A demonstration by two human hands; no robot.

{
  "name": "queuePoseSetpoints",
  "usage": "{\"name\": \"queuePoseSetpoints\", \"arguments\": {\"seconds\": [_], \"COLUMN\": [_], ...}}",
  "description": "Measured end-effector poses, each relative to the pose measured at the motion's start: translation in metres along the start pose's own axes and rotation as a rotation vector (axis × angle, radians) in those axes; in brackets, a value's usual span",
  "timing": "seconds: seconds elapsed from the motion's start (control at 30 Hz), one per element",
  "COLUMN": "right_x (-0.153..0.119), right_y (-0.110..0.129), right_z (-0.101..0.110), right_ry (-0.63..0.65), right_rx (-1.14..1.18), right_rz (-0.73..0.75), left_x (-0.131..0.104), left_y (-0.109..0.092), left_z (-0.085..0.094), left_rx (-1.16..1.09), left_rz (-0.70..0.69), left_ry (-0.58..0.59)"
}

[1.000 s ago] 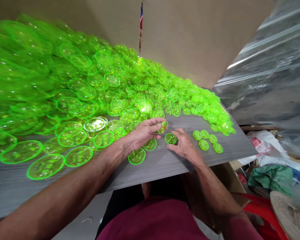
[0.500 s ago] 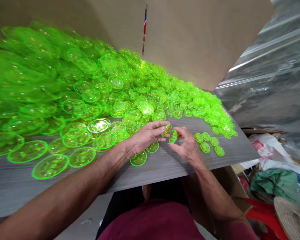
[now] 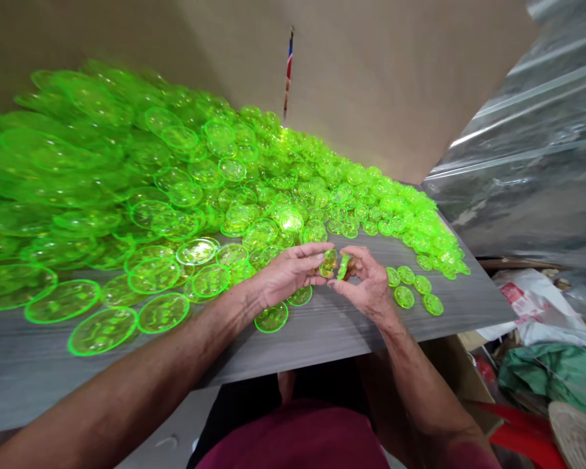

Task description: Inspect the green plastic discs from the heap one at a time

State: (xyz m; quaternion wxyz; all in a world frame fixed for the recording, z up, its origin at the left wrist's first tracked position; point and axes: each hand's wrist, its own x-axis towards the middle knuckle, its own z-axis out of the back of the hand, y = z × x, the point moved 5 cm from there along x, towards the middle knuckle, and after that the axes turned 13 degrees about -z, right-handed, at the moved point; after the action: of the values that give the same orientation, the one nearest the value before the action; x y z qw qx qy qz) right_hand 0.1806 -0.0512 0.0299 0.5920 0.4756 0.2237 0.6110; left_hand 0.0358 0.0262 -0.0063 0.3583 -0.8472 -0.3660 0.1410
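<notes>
My left hand (image 3: 290,270) pinches a round, see-through green plastic disc (image 3: 328,263) between thumb and fingers. Just to its right, my right hand (image 3: 366,280) grips another green plastic disc (image 3: 342,266), turned nearly edge-on. The two pieces are close together but apart, held above the grey table (image 3: 322,332). Under my left wrist lies a loose green disc (image 3: 272,317), with one more partly hidden by the hand. Several small green discs (image 3: 404,297) lie flat to the right of my right hand.
A large heap of similar green discs (image 3: 185,176) spreads across the back and left of the table, against a brown board (image 3: 371,78). Clear plastic sheeting (image 3: 532,130) hangs at the right. Below it are a green bag (image 3: 549,374) and a red object (image 3: 522,436).
The right hand's disc has turned from facing me to nearly edge-on. The left hand's disc now shows more of its face. The view has shifted slightly.
</notes>
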Motion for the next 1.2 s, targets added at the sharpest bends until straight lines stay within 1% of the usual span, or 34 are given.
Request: {"name": "queuePoseSetpoints", "arguments": {"seconds": [0.13, 0.27, 0.43, 0.6, 0.77, 0.97, 1.2], "right_x": [0.005, 0.002, -0.003, -0.005, -0.008, -0.009, -0.01], "right_y": [0.008, 0.014, 0.013, 0.015, 0.013, 0.012, 0.009], "right_z": [-0.006, -0.009, -0.01, -0.011, -0.009, -0.01, -0.008], "right_ry": [-0.007, -0.068, -0.174, -0.197, -0.203, -0.207, -0.178], "right_rx": [-0.03, -0.078, -0.179, -0.217, -0.242, -0.229, -0.234], "right_rz": [0.093, 0.204, 0.254, 0.302, 0.308, 0.326, 0.27], "left_x": [0.001, 0.0, -0.001, -0.002, -0.002, -0.002, -0.001], "left_y": [0.0, -0.002, -0.006, -0.008, -0.007, -0.007, -0.006], "left_z": [0.001, 0.002, -0.002, -0.003, 0.0, 0.0, 0.001], "left_rx": [0.007, 0.067, 0.138, 0.228, 0.312, 0.344, 0.351], "left_rz": [-0.044, -0.089, -0.125, -0.148, -0.157, -0.166, -0.179], "left_ry": [0.001, -0.02, -0.033, -0.024, -0.012, -0.003, 0.021]}}
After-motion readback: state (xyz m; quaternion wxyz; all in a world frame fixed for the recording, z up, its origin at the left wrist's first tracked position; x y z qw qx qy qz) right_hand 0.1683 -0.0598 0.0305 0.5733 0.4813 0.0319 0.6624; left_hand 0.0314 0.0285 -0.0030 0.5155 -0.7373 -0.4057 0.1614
